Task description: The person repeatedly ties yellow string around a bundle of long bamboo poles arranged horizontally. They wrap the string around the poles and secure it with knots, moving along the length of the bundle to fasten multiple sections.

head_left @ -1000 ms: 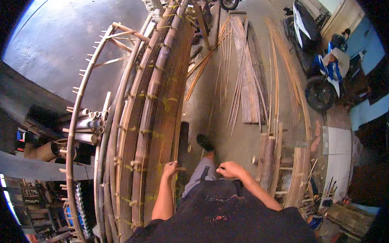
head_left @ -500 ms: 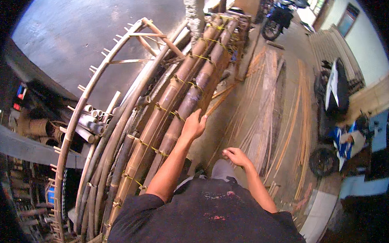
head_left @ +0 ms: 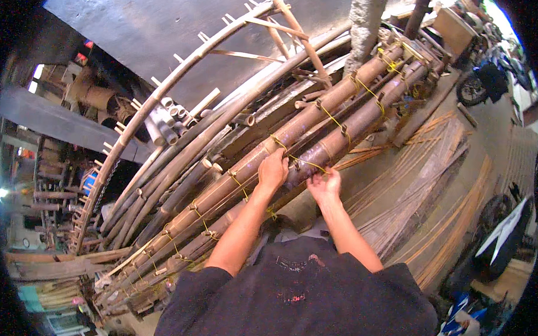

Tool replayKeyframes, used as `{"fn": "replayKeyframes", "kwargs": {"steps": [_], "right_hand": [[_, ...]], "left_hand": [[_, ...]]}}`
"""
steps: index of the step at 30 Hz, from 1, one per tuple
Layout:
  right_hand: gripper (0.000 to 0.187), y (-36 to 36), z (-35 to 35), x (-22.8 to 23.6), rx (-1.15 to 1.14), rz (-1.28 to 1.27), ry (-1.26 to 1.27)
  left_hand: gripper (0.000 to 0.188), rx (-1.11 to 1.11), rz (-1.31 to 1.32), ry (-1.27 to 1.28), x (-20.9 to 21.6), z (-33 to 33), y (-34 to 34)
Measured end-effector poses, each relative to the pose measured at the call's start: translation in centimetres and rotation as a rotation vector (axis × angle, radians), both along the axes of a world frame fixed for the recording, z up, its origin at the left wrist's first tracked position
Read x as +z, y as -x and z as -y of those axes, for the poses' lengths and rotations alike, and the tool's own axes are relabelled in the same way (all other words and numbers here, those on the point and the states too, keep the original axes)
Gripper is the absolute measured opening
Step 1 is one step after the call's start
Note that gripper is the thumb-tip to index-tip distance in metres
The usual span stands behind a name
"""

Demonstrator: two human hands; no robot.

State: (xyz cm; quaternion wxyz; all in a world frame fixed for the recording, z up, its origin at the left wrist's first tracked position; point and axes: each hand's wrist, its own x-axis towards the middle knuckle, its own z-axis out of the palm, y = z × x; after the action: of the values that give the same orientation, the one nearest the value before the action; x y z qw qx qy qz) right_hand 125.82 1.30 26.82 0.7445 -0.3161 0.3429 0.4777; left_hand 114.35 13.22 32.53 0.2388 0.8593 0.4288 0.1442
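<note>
You stand in a bamboo workshop: tied bamboo poles (head_left: 317, 140), split strips (head_left: 434, 191) on the floor, motorbikes (head_left: 491, 75) parked nearby.

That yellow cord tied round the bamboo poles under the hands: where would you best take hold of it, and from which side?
Probably at the loose stretch of the yellow cord between the left hand and right hand, pinched with the fingers from above and from the person's side. There it seems to lift clear of the round bamboo poles; elsewhere it appears to lie tight against them, leaving little to grip.
</note>
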Motion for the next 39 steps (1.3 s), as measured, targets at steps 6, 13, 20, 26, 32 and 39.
{"fn": "replayKeyframes", "kwargs": {"steps": [6,13,20,26,32,39], "right_hand": [[0.018,4.3,-5.0,11.9,0.174,1.664,-0.213],[0.042,2.1,-18.6,12.5,1.849,2.290,-0.267],[0.050,-4.4,-14.9,16.2,1.439,1.687,-0.545],[0.038,-3.2,0.6,5.1,1.287,2.165,-0.628],[0.039,-3.8,0.6,11.0,1.304,2.158,-0.507],[0.039,-3.6,0.9,6.0,1.281,2.017,-0.540]], "left_hand": [[0.024,0.075,-0.147,-0.054,-0.5,-0.1,-1.3],[0.034,-0.104,0.157,-0.010,-3.9,-2.6,1.4],[0.034,-0.016,-0.045,0.213,-0.2,-2.8,0.8],[0.028,0.122,0.119,0.184,1.8,-1.5,-2.5],[0.033,0.208,0.452,0.037,5.2,-10.8,-5.9],[0.029,0.244,-0.074,-0.063,-4.2,-14.0,-4.3]]}}
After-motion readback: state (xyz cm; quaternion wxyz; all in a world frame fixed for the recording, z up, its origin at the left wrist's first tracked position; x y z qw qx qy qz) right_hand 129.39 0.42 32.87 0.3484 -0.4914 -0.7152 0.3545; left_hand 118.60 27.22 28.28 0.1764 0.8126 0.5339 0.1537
